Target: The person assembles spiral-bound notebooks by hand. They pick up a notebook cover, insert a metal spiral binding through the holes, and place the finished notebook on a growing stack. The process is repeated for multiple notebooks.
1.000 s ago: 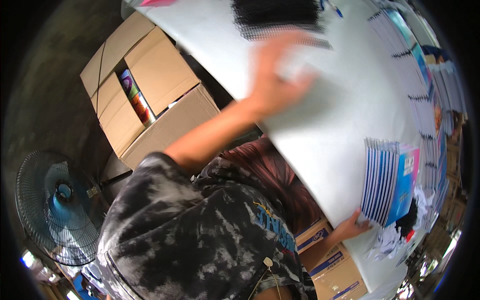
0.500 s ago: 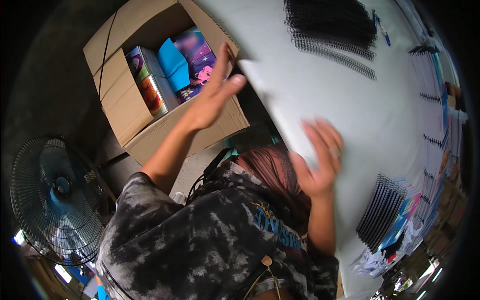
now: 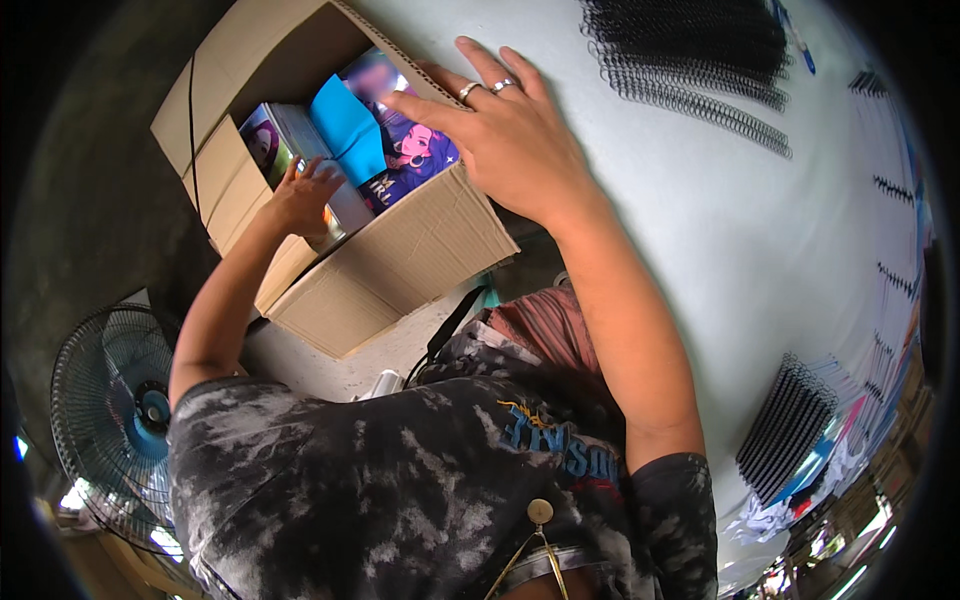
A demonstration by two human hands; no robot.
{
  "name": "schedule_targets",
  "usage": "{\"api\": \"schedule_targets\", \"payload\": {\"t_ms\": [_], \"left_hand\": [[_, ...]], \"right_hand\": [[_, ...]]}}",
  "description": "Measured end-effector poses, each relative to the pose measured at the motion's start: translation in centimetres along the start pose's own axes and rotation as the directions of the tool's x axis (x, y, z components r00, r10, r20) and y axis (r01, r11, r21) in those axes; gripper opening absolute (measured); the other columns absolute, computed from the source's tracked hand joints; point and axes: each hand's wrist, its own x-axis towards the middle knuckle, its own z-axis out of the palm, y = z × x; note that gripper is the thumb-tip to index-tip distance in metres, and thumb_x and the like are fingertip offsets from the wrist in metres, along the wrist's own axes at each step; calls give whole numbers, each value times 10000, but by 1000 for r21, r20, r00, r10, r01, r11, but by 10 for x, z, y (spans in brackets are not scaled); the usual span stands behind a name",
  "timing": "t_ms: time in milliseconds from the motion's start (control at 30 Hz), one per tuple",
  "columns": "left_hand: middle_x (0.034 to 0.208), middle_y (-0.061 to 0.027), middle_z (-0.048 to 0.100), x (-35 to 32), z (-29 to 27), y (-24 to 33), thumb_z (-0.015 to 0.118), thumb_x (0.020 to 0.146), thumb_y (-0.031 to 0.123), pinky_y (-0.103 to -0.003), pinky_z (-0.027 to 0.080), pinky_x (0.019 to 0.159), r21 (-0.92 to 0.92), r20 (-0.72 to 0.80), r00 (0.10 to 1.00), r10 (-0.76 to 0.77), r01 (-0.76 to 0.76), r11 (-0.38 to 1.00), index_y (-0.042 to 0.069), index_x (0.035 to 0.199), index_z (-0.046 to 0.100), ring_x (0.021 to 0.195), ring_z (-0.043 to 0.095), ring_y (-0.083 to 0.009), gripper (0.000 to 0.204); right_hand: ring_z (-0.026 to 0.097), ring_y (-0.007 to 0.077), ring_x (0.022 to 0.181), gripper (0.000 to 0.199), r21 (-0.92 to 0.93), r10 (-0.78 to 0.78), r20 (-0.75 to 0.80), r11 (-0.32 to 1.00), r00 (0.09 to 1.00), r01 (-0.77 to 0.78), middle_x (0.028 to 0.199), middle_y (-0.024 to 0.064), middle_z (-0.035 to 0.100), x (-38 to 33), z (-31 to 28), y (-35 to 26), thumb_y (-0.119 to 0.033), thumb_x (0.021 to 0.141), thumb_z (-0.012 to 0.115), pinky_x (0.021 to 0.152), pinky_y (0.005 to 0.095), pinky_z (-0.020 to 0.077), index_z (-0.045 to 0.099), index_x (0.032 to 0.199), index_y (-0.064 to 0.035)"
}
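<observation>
An open cardboard box (image 3: pixel 400 265) at the upper left holds stacks of booklets. My left hand (image 3: pixel 303 196) is inside it, fingers spread on the left stack of booklets (image 3: pixel 292 125) and covering part of the top cover. Over the box's right edge and the table beside it reaches my right hand (image 3: pixel 520 140), rings on two fingers, its fingers apart and nothing held. Its thumb or index finger lies above the purple booklet (image 3: pixel 425 150) with a drawn figure on its cover. Between the two stacks stands a bright blue sheet (image 3: pixel 348 130), bent over.
A white table (image 3: pixel 690 260) runs along the right. On it lie black spiral binding coils (image 3: pixel 685 45), a blue pen (image 3: pixel 806 55), and another bundle of coils (image 3: pixel 788 430). Spiral-bound stacks (image 3: pixel 893 235) line the far right. A standing fan (image 3: pixel 120 400) is at the lower left.
My left hand has gone down into the box onto the left stack. My right hand has swung up from the near table to the box's right edge.
</observation>
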Motion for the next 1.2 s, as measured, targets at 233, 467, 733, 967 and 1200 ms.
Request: {"api": "schedule_targets", "payload": {"t_ms": [233, 467, 733, 967, 1200], "left_hand": [[1411, -99, 292, 53, 25, -19, 785, 464, 235, -572, 121, 1061, 78, 442, 857, 263, -329, 941, 130, 1359, 306, 1331, 210, -313, 1021], [1360, -87, 349, 66, 1, -9, 777, 449, 227, -543, 201, 1043, 96, 516, 805, 293, -394, 914, 162, 1339, 343, 1295, 275, -296, 992], [1411, -119, 279, 61, 25, -15, 815, 437, 246, -547, 189, 1043, 103, 561, 788, 251, -368, 924, 159, 1374, 267, 1330, 201, -331, 1089], [1423, -132, 258, 65, 7, 3, 795, 460, 299, -551, 208, 1035, 120, 643, 732, 225, -386, 915, 151, 1411, 199, 1326, 212, -325, 1133], [1413, -119, 278, 63, 20, -4, 776, 482, 239, -546, 214, 1038, 155, 564, 786, 254, -403, 902, 156, 1383, 263, 1307, 252, -335, 1040]], "right_hand": [[394, 244, 1246, 436, 29, 11, -55, 1000, 998, -10, 1249, 17, 537, -4, 1, 3, -116, 812, 512, 1069, 416, 207, 571, 1157, -375], [406, 205, 1241, 546, 72, 66, -61, 996, 996, -61, 1210, -1, 568, -6, 0, 6, -57, 767, 549, 1057, 379, 233, 536, 1183, -411], [404, 196, 1243, 467, 47, 88, -58, 995, 994, -85, 1207, 3, 569, -4, 1, 4, -174, 788, 581, 1061, 364, 236, 533, 1175, -431], [423, 222, 1226, 382, 56, 58, -131, 997, 990, -51, 1202, -2, 572, -4, 6, 5, -148, 838, 474, 1066, 403, 220, 597, 1112, -384], [412, 194, 1238, 547, 43, 76, -77, 996, 994, -72, 1218, -18, 561, -3, 1, 4, -116, 719, 650, 1070, 368, 237, 544, 1168, -409]]}}
